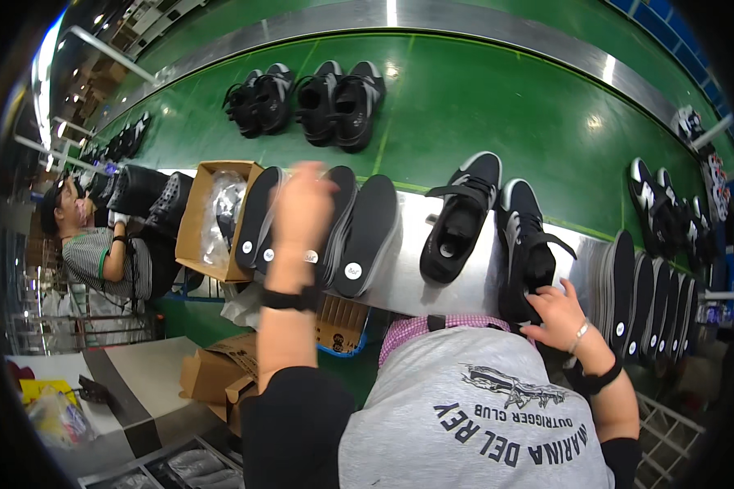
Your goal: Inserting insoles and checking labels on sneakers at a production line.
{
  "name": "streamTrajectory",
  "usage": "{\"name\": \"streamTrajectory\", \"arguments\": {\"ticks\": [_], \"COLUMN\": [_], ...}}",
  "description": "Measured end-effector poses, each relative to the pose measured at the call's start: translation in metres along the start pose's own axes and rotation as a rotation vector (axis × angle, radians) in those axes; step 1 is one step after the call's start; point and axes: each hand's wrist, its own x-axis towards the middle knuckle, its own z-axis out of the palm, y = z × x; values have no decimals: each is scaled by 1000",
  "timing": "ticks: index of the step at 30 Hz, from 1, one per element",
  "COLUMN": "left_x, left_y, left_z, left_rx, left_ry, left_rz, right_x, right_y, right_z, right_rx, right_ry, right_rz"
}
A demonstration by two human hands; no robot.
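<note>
My left hand, smeared by motion, is over the stacks of dark insoles with round white stickers; its fingers are too blurred to read. One insole stack lies just right of it. My right hand is at the heel of a black shoe with a pale toe edge and a loose strap. Its fingers are at the collar and its thumb is behind the heel. Left of that shoe is a matching black shoe, toe pointing away, its strap lying across the opening.
Beyond the metal ledge runs a green belt with pairs of black shoes. An open cardboard box with clear plastic bags stands left; more insole stacks are right. A co-worker in a striped shirt is at far left.
</note>
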Motion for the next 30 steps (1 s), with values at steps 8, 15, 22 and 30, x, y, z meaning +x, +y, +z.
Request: {"name": "streamTrajectory", "arguments": {"ticks": [8,15,22,30], "left_x": [-9,-79,-95,-49], "left_y": [-73,71,127,105], "left_z": [-50,98,143,172], "left_rx": [-188,-155,259,195], "left_ry": [405,-297,-702,-601], "left_rz": [-47,383,426,487], "right_x": [72,49,46,5], "right_y": [18,10,-20,7], "right_z": [0,2,20,24], "right_rx": [37,168,297,546], "right_ry": [-902,-669,-236,406], "right_rz": [45,148,133,-176]}}
